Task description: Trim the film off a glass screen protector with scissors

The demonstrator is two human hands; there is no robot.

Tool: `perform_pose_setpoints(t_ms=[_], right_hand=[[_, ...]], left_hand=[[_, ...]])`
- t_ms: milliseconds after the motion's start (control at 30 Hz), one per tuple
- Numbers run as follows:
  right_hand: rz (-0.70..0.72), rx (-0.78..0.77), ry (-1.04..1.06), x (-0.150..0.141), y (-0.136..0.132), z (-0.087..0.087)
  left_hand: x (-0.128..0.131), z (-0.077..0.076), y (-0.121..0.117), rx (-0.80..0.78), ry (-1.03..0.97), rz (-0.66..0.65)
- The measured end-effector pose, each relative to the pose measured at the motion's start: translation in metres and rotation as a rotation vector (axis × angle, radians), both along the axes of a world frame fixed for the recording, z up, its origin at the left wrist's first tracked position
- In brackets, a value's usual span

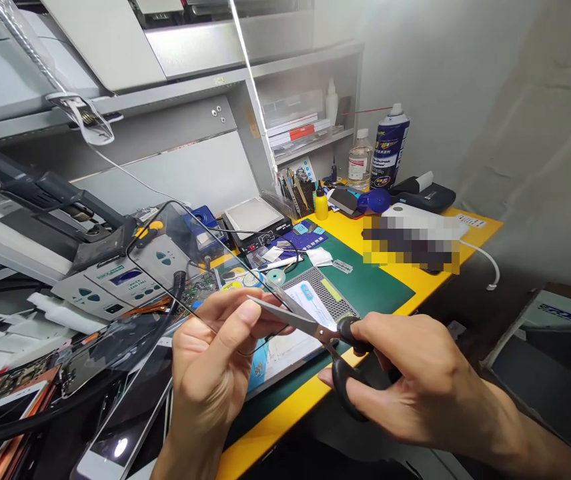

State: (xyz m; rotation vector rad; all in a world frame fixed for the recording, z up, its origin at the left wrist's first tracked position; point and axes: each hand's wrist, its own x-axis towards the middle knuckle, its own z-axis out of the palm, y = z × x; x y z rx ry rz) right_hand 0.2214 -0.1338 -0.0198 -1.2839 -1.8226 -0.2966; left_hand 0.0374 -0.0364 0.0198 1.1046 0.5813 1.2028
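My left hand [220, 350] is closed in a pinch, with a thin black cable [153, 283] running out of it. The cable loops up over the bench and comes back toward the fingers. In my right hand [415, 373] is a pair of scissors [321, 331], thumb and fingers through the black handles. Its blades are spread apart and point left, their tips right at my left thumb and fingertips. Exactly where the cable lies between the blades is hidden by the fingers. Below the scissors lies a perforated metal plate [333, 293] with a white card [310, 300] on it.
A green mat [380, 283] covers part of the yellow bench [483, 230]. Left stand a grey soldering station [125, 277] and several phones [130, 407]. Behind are a square heating plate [255, 219], tweezers in a holder [298, 190], a yellow bottle [321, 204] and a spray can [389, 150].
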Motion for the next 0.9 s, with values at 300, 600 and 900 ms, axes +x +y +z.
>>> perform_pose_setpoints(t_ms=[300, 600, 900], right_hand=[[0.047, -0.008, 0.021, 0.0009, -0.0006, 0.0043], [0.065, -0.040, 0.035, 0.0027, -0.0029, -0.0017], [0.053, -0.033, 0.029, 0.0048, -0.0020, 0.0019]], left_hand=[[0.0006, -0.0011, -0.0005, -0.005, -0.038, -0.058], [-0.0026, -0.0034, 0.0019, -0.008, -0.021, -0.060], [0.0012, -0.0015, -0.0013, -0.027, -0.053, -0.067]])
